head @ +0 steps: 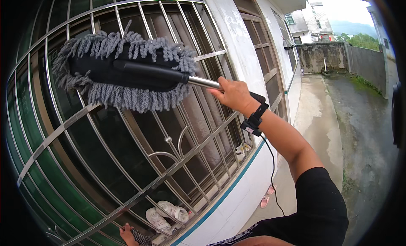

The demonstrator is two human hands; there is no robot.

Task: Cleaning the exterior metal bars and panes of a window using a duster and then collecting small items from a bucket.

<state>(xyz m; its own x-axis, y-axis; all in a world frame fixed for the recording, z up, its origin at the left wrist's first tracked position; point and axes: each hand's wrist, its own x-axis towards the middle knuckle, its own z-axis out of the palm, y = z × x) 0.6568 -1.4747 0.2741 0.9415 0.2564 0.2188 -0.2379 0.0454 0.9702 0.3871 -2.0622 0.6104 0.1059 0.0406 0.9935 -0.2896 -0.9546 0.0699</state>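
Observation:
My right hand (233, 93) grips the metal handle of a duster (136, 70) with a black back and grey chenille strands. The duster's head lies across the upper part of a stainless steel window grille (152, 185); whether its strands touch the bars cannot be told. Low at the left, the fingers of my left hand (127, 234) are at a grille bar, beside a dark patterned cloth or sleeve (141, 238). What that hand grips is unclear. A strap with a small black device (252, 127) and a cable is on my right wrist.
White shoes (168, 214) stand on the sill behind the bars, with more footwear (242, 151) at its right end. Pink slippers (265, 201) lie on the ground by the tiled wall (222, 211). A wooden-framed door (266, 55) is farther along; a concrete wall (323, 57) bounds the wet yard.

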